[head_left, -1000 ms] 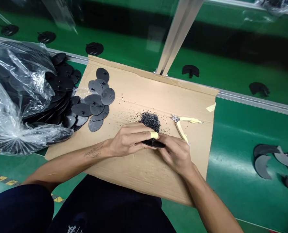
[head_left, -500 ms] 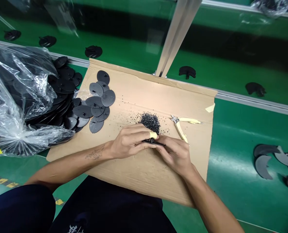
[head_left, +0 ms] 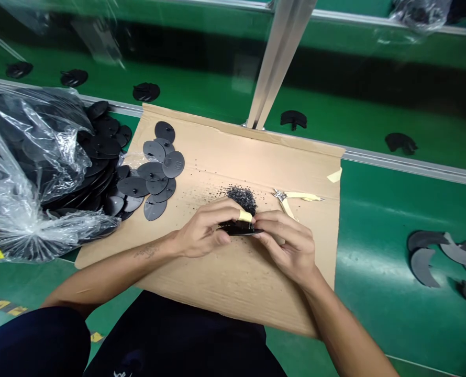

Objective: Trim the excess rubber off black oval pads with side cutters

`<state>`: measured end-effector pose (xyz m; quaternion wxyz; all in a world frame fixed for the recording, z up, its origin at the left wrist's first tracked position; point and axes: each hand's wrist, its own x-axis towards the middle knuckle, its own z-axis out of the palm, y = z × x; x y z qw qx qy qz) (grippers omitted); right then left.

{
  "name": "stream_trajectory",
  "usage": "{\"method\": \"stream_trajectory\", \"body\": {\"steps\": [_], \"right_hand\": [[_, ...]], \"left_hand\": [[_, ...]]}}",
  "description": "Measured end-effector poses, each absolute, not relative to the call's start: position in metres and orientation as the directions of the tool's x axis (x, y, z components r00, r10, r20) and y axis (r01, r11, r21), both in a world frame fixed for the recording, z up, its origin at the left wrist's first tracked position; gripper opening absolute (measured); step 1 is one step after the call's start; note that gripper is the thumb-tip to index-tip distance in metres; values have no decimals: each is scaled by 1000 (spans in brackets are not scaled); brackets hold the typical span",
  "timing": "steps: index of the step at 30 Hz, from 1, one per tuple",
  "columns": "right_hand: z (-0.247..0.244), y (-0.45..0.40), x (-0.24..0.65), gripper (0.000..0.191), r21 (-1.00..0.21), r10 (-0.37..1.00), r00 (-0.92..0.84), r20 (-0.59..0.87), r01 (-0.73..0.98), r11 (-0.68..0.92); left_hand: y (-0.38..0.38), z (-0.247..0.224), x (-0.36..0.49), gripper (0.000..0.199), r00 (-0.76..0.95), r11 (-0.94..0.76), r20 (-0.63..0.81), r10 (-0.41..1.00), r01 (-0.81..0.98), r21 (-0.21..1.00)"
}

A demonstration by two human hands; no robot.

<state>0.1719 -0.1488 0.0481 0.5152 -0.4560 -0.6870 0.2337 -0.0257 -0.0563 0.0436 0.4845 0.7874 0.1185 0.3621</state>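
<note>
Between my two hands is a black plastic disc point(head_left: 237, 229), tilted so that it shows nearly edge-on. My left hand point(head_left: 207, 226) is closed on its left side, with yellow tape round one finger. My right hand point(head_left: 290, 242) pinches its right end between thumb and fingers. Just beyond the fingers lies a heap of small black plastic bits point(head_left: 241, 198) on the cardboard sheet point(head_left: 217, 283). Side cutters point(head_left: 291, 198) with pale yellow handles rest spread apart to the right of the heap.
Several loose oval black discs point(head_left: 154, 170) lie on the cardboard's left side. Beside them a clear plastic bag point(head_left: 29, 152) spills more discs. Curved black pieces point(head_left: 424, 264) lie on the green surface at right. A metal post point(head_left: 278, 68) rises behind the cardboard.
The black disc has been tilted, and more of its dark face shows. My left thumb has drawn back from its middle. The view has shifted slightly.
</note>
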Motion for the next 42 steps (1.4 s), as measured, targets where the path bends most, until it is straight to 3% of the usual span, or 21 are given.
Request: {"method": "stream_trajectory", "body": {"steps": [2,4,8,15,20,22,26,29,32,36,39,42], "right_hand": [[49,-149,173,10,-801,875,-51,481,381,462],[49,-150,174,9,-806,879,-70,471,371,461],[46,-149,176,10,-817,888,-146,436,350,458],[48,-149,176,15,-798,872,-260,414,358,485],[48,-149,174,7,-776,882,-91,462,440,452],[47,-149,173,6,-761,874,-36,485,474,443],[45,-148,172,5,-759,868,-45,494,465,456],[49,-147,177,6,-754,872,-60,487,475,453],[55,-145,196,29,-667,898,-65,435,647,369],[47,-143,233,58,-358,960,-14,279,926,118],[35,-144,252,58,-198,977,-8,213,979,52],[32,-144,254,50,-172,971,-8,238,984,50]], "left_hand": [[-54,46,-26,59,751,-344,346,562,-169,924],[-52,45,-25,39,779,-228,255,572,-148,963],[-52,43,-26,23,815,-116,169,554,-125,985],[-51,46,-29,25,860,-171,151,488,-75,982],[-47,46,-28,54,853,-140,155,498,-97,985],[-48,45,-27,58,837,-211,195,512,-97,973],[-54,39,-23,32,761,-370,233,606,11,929],[-58,34,-21,26,712,-322,238,661,-18,947],[-55,31,-19,32,658,-85,112,745,-74,994],[-46,29,-18,46,620,316,-142,772,-181,932],[-41,28,-18,50,619,416,-205,758,-217,883],[-40,26,-18,50,611,394,-188,769,-223,892]]}}
